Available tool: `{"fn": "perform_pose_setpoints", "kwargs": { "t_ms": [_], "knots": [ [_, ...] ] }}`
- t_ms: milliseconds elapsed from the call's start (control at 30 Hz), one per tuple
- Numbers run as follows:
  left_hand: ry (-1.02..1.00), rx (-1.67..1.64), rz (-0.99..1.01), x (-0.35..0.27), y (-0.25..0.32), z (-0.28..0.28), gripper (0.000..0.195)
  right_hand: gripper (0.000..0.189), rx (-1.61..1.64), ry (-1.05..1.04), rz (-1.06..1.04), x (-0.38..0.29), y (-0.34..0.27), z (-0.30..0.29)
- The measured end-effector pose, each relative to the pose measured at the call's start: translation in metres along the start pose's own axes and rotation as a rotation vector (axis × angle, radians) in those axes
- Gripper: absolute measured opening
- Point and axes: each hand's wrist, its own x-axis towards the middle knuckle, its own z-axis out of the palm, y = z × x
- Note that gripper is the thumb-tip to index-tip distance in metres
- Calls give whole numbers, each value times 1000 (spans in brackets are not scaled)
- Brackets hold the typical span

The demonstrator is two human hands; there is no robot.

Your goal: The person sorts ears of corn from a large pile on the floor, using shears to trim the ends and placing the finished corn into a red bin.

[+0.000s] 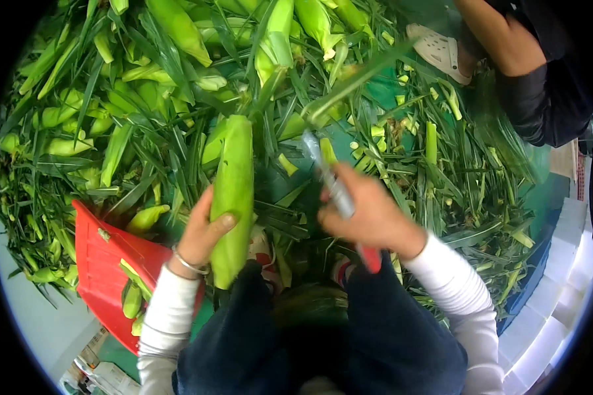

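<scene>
My left hand [207, 229] grips an ear of corn [233, 197] in its green husk, thumb across its front, and the ear points away from me. A bracelet [189, 262] circles that wrist. My right hand [368, 210], blurred by motion, is closed around a knife [338, 190]. Its grey length points up and away from me, and a red handle end [370, 257] shows below my fist. The knife is to the right of the ear, apart from it. A long cut corn leaf [360, 81], also blurred, is just beyond the knife tip.
Unshucked corn ears [178, 29] and leaves lie heaped ahead and left. A red plastic basket [108, 247] with small ears inside tilts by my left forearm. Leaf scraps [474, 197] cover the right floor, near white blocks [548, 306]. Another person's arm [504, 37] and clog [437, 52] are upper right.
</scene>
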Motion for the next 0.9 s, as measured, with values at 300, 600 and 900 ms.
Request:
{"fn": "perform_pose_setpoints", "kwargs": {
  "t_ms": [300, 600, 900],
  "knots": [
    [-195, -194, -113, 7, -34, 22, 54, 26, 50, 347, 20, 46, -8, -4],
    [-42, -267, -51, 33, -42, 28, 48, 50, -143, 206, -168, 7, 3, 53],
    [-118, -197, -112, 18, -13, 12, 58, 40, 31, 125, -23, 24, -15, 20]
  ]
}}
